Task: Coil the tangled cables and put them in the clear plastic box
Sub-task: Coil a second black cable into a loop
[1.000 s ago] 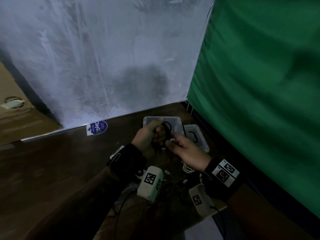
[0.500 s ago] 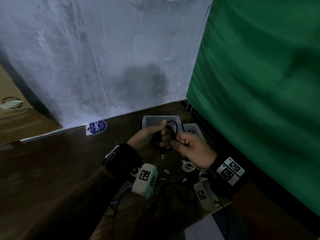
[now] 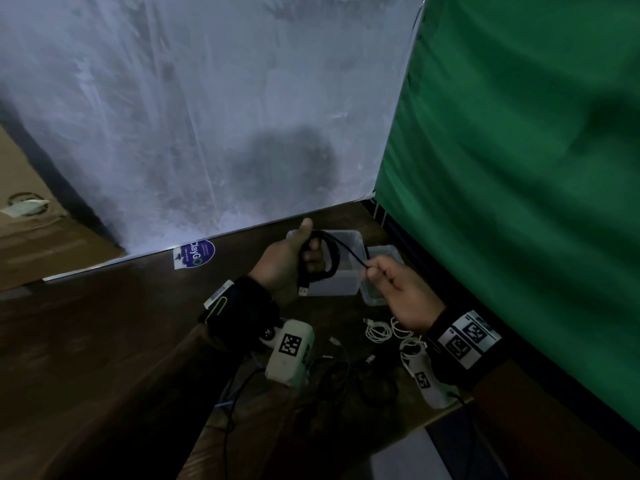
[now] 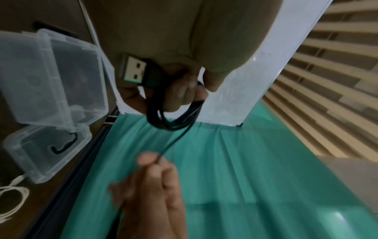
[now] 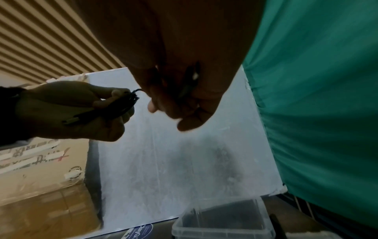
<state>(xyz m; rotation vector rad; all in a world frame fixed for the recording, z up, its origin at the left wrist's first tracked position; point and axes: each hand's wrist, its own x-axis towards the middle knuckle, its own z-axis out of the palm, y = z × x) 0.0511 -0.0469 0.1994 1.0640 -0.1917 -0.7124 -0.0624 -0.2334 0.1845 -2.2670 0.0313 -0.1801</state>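
The left hand (image 3: 284, 261) grips the nearly coiled thin black USB cable (image 3: 332, 258); the right hand (image 3: 398, 289) pinches its tail. The clear plastic box (image 3: 346, 285) waits near the bench's far right corner; white cables (image 3: 379, 331) remain loose.

The cable (image 3: 330, 252) is black, its plug (image 4: 134, 70) silver. The box (image 3: 349, 237) is clear plastic. Right of the box hangs a green curtain (image 3: 519, 168); behind it, a streaked white board (image 3: 207, 116). White cables (image 3: 379, 332) lie on the dark brown table (image 3: 104, 323).

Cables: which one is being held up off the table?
The black USB cable, looped in the left hand; the white cables lie on the table.
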